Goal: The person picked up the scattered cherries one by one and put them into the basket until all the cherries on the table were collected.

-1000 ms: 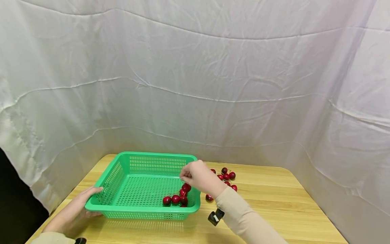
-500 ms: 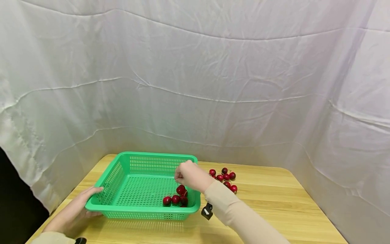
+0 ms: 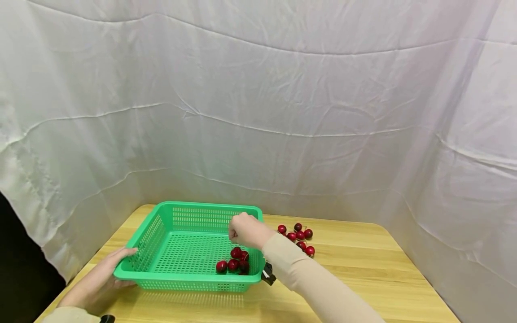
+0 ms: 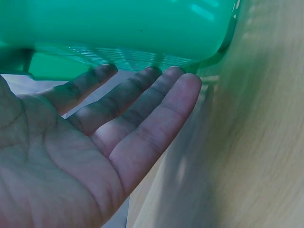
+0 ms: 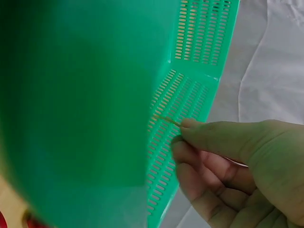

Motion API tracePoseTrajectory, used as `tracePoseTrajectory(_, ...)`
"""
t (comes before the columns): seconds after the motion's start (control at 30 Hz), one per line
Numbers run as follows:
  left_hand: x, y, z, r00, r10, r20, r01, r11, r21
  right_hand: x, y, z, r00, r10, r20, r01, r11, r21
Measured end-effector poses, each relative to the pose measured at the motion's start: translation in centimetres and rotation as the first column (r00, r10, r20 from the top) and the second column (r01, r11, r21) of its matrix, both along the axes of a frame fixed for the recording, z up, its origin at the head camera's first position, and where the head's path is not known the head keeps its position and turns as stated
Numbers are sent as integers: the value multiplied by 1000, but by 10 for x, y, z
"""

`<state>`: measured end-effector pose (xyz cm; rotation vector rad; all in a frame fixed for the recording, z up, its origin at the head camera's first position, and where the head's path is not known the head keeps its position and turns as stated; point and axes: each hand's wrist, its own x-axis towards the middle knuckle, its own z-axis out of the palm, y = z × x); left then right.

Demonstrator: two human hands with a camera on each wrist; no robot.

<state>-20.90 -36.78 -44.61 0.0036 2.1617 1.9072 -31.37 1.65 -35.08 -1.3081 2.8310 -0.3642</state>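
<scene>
A green plastic basket (image 3: 190, 277) with perforated walls stands on the table. My left hand (image 3: 102, 271) holds its left side, thumb over the rim; in the left wrist view the fingers (image 4: 156, 118) reach along the outer wall. Above the basket's right part, my right hand (image 3: 250, 231) pinches a thin cherry stem (image 5: 166, 119) between thumb and forefinger. A dark red cherry (image 3: 236, 252) shows below that hand, over the others. Several cherries (image 3: 233, 265) lie in the basket's near right corner. The held stem's lower end is hidden behind the basket wall in the right wrist view.
Right of the basket, several loose cherries (image 3: 300, 235) with stems lie on the wooden table (image 3: 355, 269). Pale grey cloth (image 3: 258, 112) hangs behind and at both sides of the table.
My right hand has moved a little left and inward over the basket, bringing the cherry left with it. My left hand stays at the basket's side.
</scene>
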Motion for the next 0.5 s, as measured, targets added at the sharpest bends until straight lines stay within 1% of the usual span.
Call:
tracePoseTrajectory(0.13, 0, 0, 0, 1000, -14, -4, 14, 1000, 2, 1, -1, -3, 1000, -16, 26, 15, 1000, 21)
tracePoseTrajectory(0.23, -1, 0, 1, 1000, -23, -5, 23, 1000, 5, 2, 0, -4, 1000, -25, 18, 25, 999, 32)
tracePoseTrajectory(0.33, -1, 0, 1, 1000, -17, -4, 17, 1000, 4, 4, 1, -3, 1000, -22, 15, 21, 999, 32)
tracePoseTrajectory(0.5, 0, 0, 1, 1000, -6, 2, 6, 1000, 1, 7, 3, 1, 999, -12, 40, 12, 1000, 5)
